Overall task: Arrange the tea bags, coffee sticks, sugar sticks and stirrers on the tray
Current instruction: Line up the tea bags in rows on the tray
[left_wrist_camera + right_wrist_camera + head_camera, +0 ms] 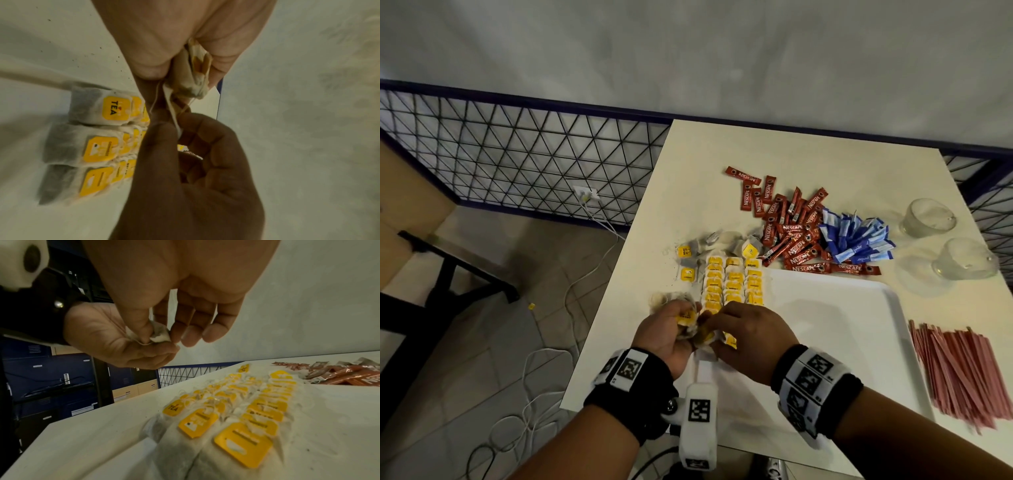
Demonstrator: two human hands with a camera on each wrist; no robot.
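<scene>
1. The left hand (666, 334) cupped a small bunch of tea bags (690, 325) with its fingers curled round them; how many it held could not be counted, since fingers covered most of them.
2. The right hand (748, 337) pinched one bag's paper and string between thumb and forefinger, as the left wrist view showed, with its other fingers loosely curled; it hid the near ends of the rows.
3. Just beyond both hands lay three rows of tea bags (732, 286) with yellow tags, overlapping along the left end of the white tray (859, 308); the bags in each row were too overlapped to count.
4. Beyond the left hand, a few loose tea bags (686, 260) lay on the table (705, 171), with three yellow tags visible.
5. Farther beyond the right hand sat a heap of red Nescafe coffee sticks (791, 233), and touching its right side a heap of blue sugar sticks (856, 236); neither could be counted.
6. To the right of the right hand, off the tray, lay a bundle of pink stirrers (962, 370), cut off by the frame edge.
7. Two clear glasses (928, 219) stood well beyond, to the right.
</scene>
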